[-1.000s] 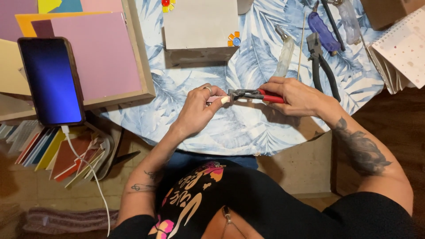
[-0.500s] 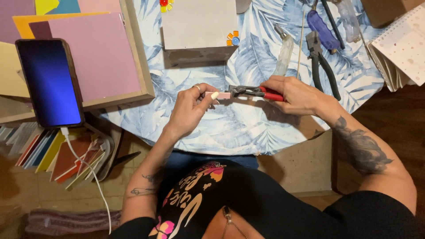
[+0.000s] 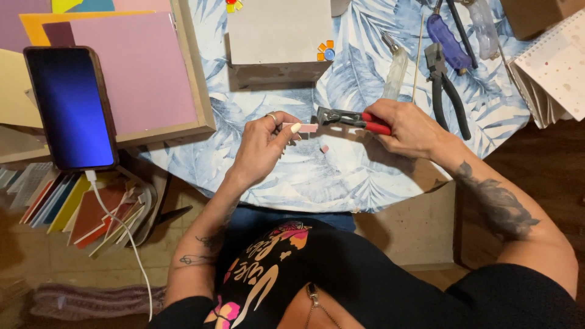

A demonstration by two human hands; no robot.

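Hands nipping a pink tile strip over the leaf-print bench

The bench [image 3: 365, 176] fills the middle; at its left edge lies a pink sheet in a wooden frame [image 3: 137, 73] with a dark phone [image 3: 72, 108] overlapping it. Over the bench's centre, the right hand [image 3: 409, 129] is wrapped round red-handled nippers [image 3: 350, 119], whose jaws meet the pink tile strip [image 3: 303, 128] pinched in the left hand [image 3: 263, 146]; a small pink chip [image 3: 325, 148] lies just below
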